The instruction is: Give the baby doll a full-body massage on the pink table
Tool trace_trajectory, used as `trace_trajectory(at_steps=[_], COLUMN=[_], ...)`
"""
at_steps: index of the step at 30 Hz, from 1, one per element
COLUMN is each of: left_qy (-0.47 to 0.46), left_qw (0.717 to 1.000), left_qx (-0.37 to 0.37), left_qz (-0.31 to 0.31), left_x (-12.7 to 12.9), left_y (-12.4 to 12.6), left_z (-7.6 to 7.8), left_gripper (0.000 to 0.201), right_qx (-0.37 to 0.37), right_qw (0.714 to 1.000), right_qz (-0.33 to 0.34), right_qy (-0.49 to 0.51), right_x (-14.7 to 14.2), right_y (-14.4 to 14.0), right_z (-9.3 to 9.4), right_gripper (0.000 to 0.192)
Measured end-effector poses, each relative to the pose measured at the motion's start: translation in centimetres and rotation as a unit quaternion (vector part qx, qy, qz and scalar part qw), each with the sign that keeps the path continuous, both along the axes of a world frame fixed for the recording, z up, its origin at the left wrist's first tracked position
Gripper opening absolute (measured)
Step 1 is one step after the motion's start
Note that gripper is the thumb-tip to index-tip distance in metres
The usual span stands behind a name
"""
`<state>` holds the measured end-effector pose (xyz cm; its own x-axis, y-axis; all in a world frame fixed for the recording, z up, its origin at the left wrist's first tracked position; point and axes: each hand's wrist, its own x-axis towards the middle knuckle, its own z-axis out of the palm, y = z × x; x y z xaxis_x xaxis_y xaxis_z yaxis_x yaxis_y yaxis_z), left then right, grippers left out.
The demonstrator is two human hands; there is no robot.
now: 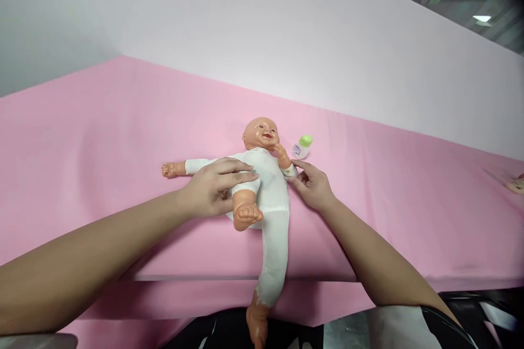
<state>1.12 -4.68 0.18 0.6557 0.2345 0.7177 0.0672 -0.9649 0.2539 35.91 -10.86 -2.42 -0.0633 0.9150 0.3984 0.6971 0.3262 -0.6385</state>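
Note:
A baby doll (268, 174) in a white bodysuit lies on its back on the pink table cover (102, 136). One arm stretches out to the left, the other bends up to its chin. One leg is raised, the other hangs over the table's front edge. My left hand (215, 185) rests flat on the doll's chest and belly, fingers together. My right hand (313, 185) touches the doll's side at the bent arm's sleeve with its fingertips. A small white bottle with a green cap (302, 147) lies just right of the doll's head.
A pale wall (286, 27) rises behind the table. At the far right edge lies a small skin-coloured object (516, 185), only partly in view. The table's front edge (184, 278) runs below my arms.

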Motion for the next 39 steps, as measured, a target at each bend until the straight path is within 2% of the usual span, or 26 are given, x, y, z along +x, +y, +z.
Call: trace_trajectory(at_steps=[4,7,9,12,15,19,22,24,27,30,32,36,39], left_qy=[-0.01,0.0,0.025,0.057,0.056,0.02,0.001,0.005,0.019,0.015,0.005,0.005,0.006], left_qw=[1.0,0.998,0.995,0.99,0.99,0.997,1.0,1.0,0.997,0.995,0.995,0.999,1.0], left_qx=[0.022,0.016,0.022,0.047,0.057,0.049,0.029,0.001,-0.057,-0.083,-0.076,-0.031,0.02], left_qz=[-0.016,-0.061,-0.093,-0.122,-0.119,-0.063,-0.009,0.013,0.043,0.058,0.057,0.044,0.02], left_x=[0.3,0.4,0.4,0.4,0.4,0.3,0.0,-0.3,-0.6,-0.6,-0.6,-0.5,-0.5], left_y=[-1.1,-2.6,-3.6,-4.6,-4.8,-4.0,-2.8,-1.9,-0.4,0.8,1.1,0.3,-1.2], left_z=[0.2,0.8,1.3,2.0,2.0,1.1,0.5,0.3,0.2,-0.2,-0.4,-0.1,0.6], left_gripper=[0.057,0.057,0.058,0.058,0.055,0.052,0.052,0.052,0.051,0.047,0.047,0.051,0.053], right_qx=[-0.021,-0.025,-0.04,-0.115,-0.166,-0.081,-0.017,0.016,0.053,0.063,0.068,0.061,0.043], right_qw=[0.993,0.977,0.963,0.93,0.909,0.931,0.957,0.975,0.995,0.996,0.992,0.994,0.999], right_qz=[-0.038,-0.052,-0.105,-0.216,-0.254,-0.181,-0.123,-0.093,-0.034,0.024,0.045,0.045,-0.005], right_qy=[0.111,0.203,0.246,0.275,0.287,0.305,0.261,0.202,0.072,-0.054,-0.094,-0.083,0.014], right_x=[0.9,2.1,3.0,4.3,4.8,4.2,2.8,1.6,-0.2,-1.3,-1.6,-1.3,-0.5], right_y=[0.4,1.0,1.6,2.3,2.7,2.2,1.2,0.4,-0.4,-0.3,-0.2,-0.2,-0.1], right_z=[-0.4,-0.5,-0.5,-0.2,-0.2,-0.2,0.2,0.5,0.6,0.3,0.1,0.5,0.7], right_gripper=[0.069,0.075,0.07,0.058,0.055,0.069,0.073,0.068,0.049,0.04,0.04,0.045,0.055])
